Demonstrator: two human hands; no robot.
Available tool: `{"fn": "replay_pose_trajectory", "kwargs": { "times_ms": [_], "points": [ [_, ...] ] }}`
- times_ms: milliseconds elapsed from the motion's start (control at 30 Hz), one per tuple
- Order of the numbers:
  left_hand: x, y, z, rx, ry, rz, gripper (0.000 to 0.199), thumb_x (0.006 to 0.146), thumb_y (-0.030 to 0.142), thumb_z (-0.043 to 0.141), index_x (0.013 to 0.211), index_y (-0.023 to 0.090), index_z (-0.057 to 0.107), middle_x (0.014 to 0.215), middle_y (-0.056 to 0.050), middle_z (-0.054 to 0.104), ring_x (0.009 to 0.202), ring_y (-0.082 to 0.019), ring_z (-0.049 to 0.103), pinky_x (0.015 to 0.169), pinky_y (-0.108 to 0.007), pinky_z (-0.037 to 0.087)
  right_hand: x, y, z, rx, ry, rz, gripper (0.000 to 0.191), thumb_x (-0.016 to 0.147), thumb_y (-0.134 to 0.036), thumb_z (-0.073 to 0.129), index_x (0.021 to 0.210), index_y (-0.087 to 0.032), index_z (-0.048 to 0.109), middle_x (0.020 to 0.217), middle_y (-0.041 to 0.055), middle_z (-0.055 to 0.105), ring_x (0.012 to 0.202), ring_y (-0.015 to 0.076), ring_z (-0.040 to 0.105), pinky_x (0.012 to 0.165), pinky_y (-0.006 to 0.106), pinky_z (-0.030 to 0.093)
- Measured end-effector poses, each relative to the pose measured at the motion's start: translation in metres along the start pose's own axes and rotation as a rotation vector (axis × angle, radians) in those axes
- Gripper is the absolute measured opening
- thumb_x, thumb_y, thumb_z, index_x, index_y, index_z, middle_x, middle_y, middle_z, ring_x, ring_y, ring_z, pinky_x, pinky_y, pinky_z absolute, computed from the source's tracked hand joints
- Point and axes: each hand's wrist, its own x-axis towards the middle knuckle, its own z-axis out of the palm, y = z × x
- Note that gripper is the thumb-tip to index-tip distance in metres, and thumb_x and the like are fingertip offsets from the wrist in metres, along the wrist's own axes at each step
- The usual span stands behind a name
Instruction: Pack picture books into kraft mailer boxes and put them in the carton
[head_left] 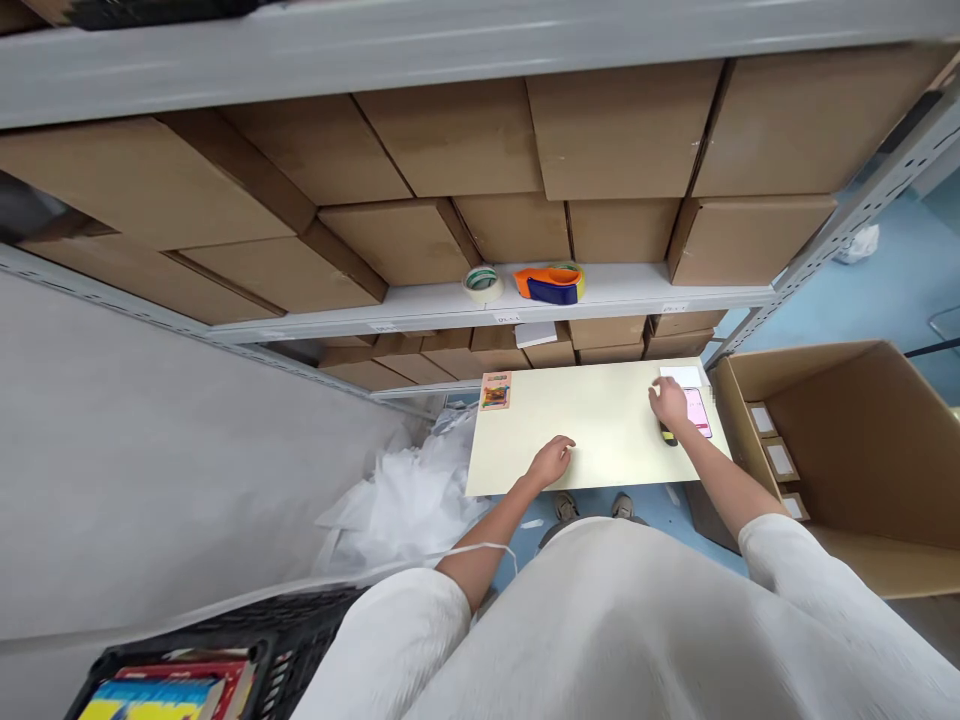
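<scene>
My left hand (551,462) rests on or just above the near part of a cream-coloured tabletop (577,420), its fingers loosely bent and holding nothing. At the right end, my right hand (667,402) is beside a phone (697,412) with a lit pink and white screen. Its fingers look apart, close to a white paper (680,376); I cannot tell whether they touch it. A black and yellow object (667,436) shows partly from under that hand. A small pink and orange printed card (496,391) lies at the table's far left corner.
Brown cartons (622,130) fill the shelves ahead. A tape roll (483,283) and an orange and blue tape dispenser (551,284) sit on the shelf edge. A large open carton (885,440) stands right, white plastic sheeting (416,500) left, and a black crate (300,630) with books lower left.
</scene>
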Motion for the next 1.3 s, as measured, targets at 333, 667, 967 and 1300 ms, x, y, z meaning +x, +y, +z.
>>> {"fn": "replay_pose_trajectory", "kwargs": {
  "times_ms": [333,667,967,1300],
  "points": [
    [0.006,-0.012,-0.032,-0.025,0.101,0.052,0.033,0.098,0.016,0.049,0.119,0.022,0.074,0.127,-0.009,0.073,0.106,-0.021,0.074,0.106,-0.039,0.057,0.109,-0.221,-0.121,-0.1,0.239,-0.669,0.049,0.105,-0.036,0.05,0.149,-0.016,0.06,0.148,0.0196,0.061,0.13,0.038,0.05,0.107,0.049,0.041],
    [-0.01,-0.033,-0.053,-0.073,0.15,0.038,0.033,0.095,0.015,0.053,0.116,0.023,0.076,0.123,-0.007,0.076,0.105,-0.02,0.074,0.107,-0.039,0.058,0.151,-0.269,-0.129,-0.323,0.141,-0.553,0.032,0.101,-0.037,0.059,0.123,-0.02,0.075,0.12,0.0191,0.073,0.119,0.0388,0.054,0.103,0.053,0.034],
    [-0.001,-0.026,-0.048,-0.056,0.1,0.089,0.034,0.096,0.016,0.052,0.118,0.023,0.076,0.125,-0.007,0.076,0.106,-0.021,0.074,0.107,-0.039,0.057,0.087,-0.241,-0.132,-0.238,0.262,-0.572,0.029,0.099,-0.033,0.056,0.117,-0.017,0.071,0.122,0.0207,0.073,0.114,0.038,0.054,0.098,0.048,0.031],
    [0.009,-0.01,-0.014,-0.028,-0.041,0.118,0.034,0.097,0.014,0.05,0.12,0.022,0.075,0.128,-0.008,0.074,0.108,-0.021,0.074,0.108,-0.039,0.057,-0.024,-0.119,-0.039,-0.085,0.135,-0.139,0.011,0.091,-0.03,0.063,0.096,-0.021,0.067,0.104,0.0092,0.074,0.1,0.0289,0.064,0.087,0.036,0.035]
  ]
}}
